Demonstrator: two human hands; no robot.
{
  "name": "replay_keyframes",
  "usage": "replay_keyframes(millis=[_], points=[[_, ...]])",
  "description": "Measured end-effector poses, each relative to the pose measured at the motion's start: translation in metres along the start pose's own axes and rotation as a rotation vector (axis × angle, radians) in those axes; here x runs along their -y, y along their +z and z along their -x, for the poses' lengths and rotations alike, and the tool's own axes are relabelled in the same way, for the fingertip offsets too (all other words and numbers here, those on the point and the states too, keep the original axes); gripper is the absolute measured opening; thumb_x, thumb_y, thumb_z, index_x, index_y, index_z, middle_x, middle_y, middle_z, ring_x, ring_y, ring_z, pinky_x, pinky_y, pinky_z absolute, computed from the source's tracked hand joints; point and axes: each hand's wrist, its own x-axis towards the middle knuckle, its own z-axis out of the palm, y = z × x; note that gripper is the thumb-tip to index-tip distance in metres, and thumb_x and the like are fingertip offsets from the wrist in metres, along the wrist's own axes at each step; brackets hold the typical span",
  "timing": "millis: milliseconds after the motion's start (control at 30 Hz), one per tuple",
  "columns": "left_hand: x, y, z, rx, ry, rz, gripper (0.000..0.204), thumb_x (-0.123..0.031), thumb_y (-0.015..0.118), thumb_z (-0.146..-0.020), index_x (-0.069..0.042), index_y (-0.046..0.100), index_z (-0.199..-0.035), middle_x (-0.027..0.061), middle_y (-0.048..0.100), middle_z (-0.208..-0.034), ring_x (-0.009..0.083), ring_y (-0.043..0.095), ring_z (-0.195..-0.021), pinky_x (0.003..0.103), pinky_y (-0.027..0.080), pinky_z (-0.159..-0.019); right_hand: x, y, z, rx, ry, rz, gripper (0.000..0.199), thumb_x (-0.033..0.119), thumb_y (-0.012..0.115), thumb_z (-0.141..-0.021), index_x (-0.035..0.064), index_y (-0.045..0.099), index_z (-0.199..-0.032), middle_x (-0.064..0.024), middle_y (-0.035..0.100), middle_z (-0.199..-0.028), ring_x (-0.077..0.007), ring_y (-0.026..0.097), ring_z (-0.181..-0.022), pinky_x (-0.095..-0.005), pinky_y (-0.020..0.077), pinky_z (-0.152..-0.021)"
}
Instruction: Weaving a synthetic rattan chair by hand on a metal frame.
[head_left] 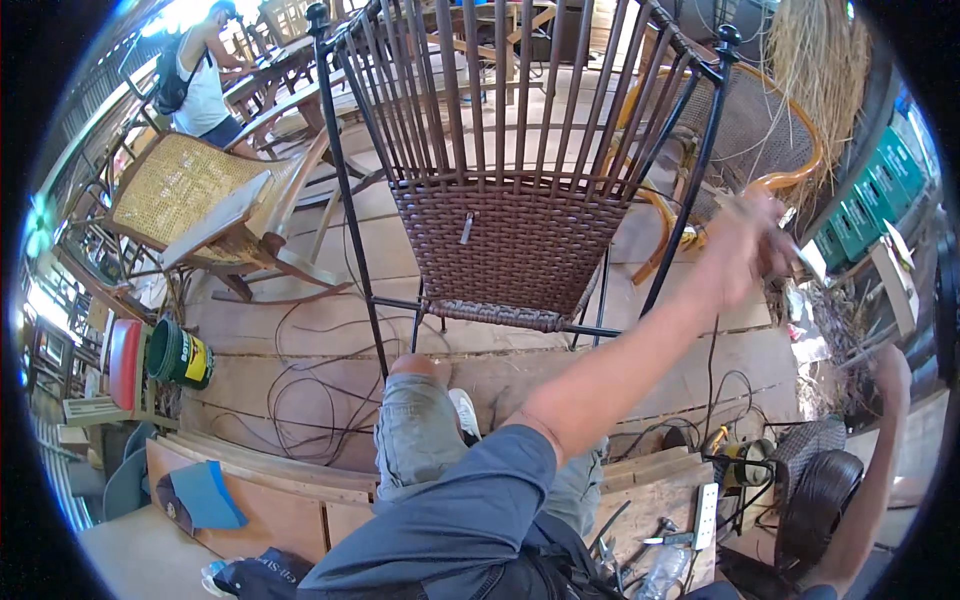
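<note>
A chair with a dark brown woven seat (505,250) and a black metal frame stands in front of my knees. Tall brown slats rise from the seat's far side. A small pale, narrow piece (467,228) sticks out of the weave. My left hand (745,250) reaches across my body to the right of the chair, apart from the seat. Its fingers look closed around something thin and pale, too blurred to name. Farther right, my right hand (892,372) is raised near the view's edge, its fingers smeared by motion.
Loose cords (320,400) lie on the floor at left, beside a dark green bucket (180,355). A cane rocking chair (190,195) stands behind, near another person (205,80). Green crates (870,205) stack at right. A white power strip (706,515) and tools lie on the bench.
</note>
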Motion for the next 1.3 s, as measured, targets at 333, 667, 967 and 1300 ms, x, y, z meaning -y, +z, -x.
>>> replay_keyframes(millis=[333,667,967,1300], points=[[-0.112,-0.092,0.112,0.406,-0.665,0.185,0.026,-0.016,0.055,-0.077,-0.001,0.061,-0.099,0.0153,0.060,-0.100,0.0298,0.058,-0.089,0.037,0.045,-0.081,0.335,-0.104,0.039,-0.274,-0.574,-1.208,0.027,0.014,0.055,-0.084,0.0040,0.055,-0.109,-0.0146,0.061,-0.101,-0.0266,0.058,-0.095,-0.0329,0.0437,-0.084],[-0.141,-0.377,0.112,-0.952,-0.983,-0.115,0.039,-0.035,0.044,-0.093,0.001,0.053,-0.107,0.0103,0.057,-0.106,0.0159,0.051,-0.102,0.031,0.041,-0.085,0.369,-0.114,0.035,0.065,-0.659,-0.756,0.018,0.014,0.057,-0.082,-0.0004,0.057,-0.094,-0.0174,0.056,-0.086,-0.0350,0.052,-0.089,-0.0409,0.0406,-0.074],[-0.104,-0.387,0.107,-0.680,-0.817,0.364,0.039,-0.033,0.044,-0.093,0.003,0.052,-0.107,0.0122,0.059,-0.106,0.0219,0.057,-0.097,0.038,0.044,-0.091,0.398,-0.148,0.029,-0.021,-1.499,-1.487,0.014,0.015,0.061,-0.081,0.0011,0.063,-0.083,-0.0087,0.060,-0.101,-0.0251,0.053,-0.105,-0.0381,0.0393,-0.090],[-0.089,-0.369,0.107,-0.874,-0.710,0.115,0.026,-0.030,0.053,-0.089,-0.004,0.054,-0.090,0.0073,0.062,-0.089,0.0180,0.061,-0.081,0.035,0.050,-0.077,0.399,-0.100,-0.004,-0.253,-1.038,-1.258,0.028,0.026,0.058,-0.084,0.0003,0.054,-0.073,-0.0106,0.051,-0.063,-0.0282,0.052,-0.058,-0.0330,0.0401,-0.053]])
